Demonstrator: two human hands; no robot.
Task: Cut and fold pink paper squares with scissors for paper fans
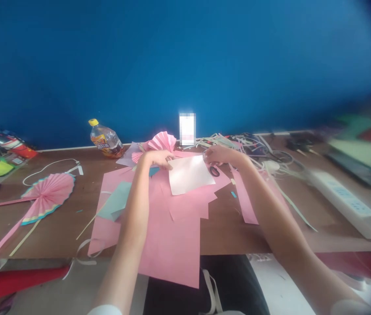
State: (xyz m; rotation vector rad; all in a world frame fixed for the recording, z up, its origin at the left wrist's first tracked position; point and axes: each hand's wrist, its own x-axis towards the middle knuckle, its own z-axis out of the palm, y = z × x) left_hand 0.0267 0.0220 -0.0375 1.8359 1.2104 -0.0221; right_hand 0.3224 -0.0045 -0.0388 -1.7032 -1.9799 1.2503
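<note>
Both bare hands work at the far edge of a white sheet (189, 175), which lies on a big pink paper (172, 236) near the middle of a wooden table (226, 229). The hands are apart, one at each far corner. The left hand (156, 159) has its fingers on the sheet's left corner, and the right hand (221, 154) is at the right corner; whether either one pinches the sheet, can't tell. Black-handled scissors (214, 171) lie just below the right hand, beside the sheet. A pink paper fan (49, 197) on a stick lies to the left, and another pink fan (162, 142) sits at the far edge. A plastic bottle (105, 138) with a yellow cap stands far left of that; its label is unreadable. No writing can be read.
</note>
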